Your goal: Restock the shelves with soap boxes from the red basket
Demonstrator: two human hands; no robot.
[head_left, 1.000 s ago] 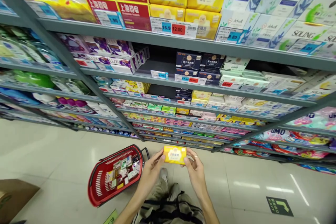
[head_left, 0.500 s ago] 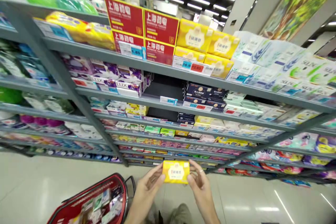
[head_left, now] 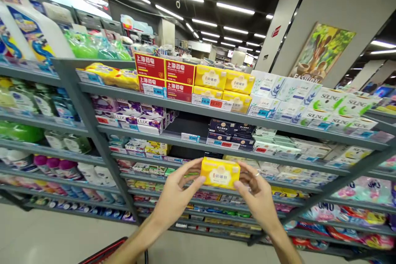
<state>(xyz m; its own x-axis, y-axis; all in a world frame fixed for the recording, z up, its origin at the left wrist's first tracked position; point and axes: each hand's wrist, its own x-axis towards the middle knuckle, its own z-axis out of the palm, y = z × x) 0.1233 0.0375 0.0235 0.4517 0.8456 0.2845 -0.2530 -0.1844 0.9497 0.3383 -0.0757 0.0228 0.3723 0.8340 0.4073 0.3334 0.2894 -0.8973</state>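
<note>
A small yellow soap box [head_left: 220,173] with a white label is held level between my two hands, its front facing me. The thumb and fingers of my left hand [head_left: 182,187] grip its left end. At its right end, my right hand [head_left: 258,196] pinches it the same way, a ring on one finger. Behind and above, matching yellow soap boxes [head_left: 210,77] are stacked on the top shelf. Beside them to the left stand red soap boxes [head_left: 150,67] in a stack.
A grey shelf rack [head_left: 173,105] spans the view, packed with soaps and bottles. White soap boxes [head_left: 297,90] stand at the top right. The rim of a red basket [head_left: 105,251] shows at the lower left. The floor [head_left: 46,235] is pale.
Both hands have lifted the soap box upward and slightly right, toward the shelves. My view has tilted up, so most of the basket has left the picture.
</note>
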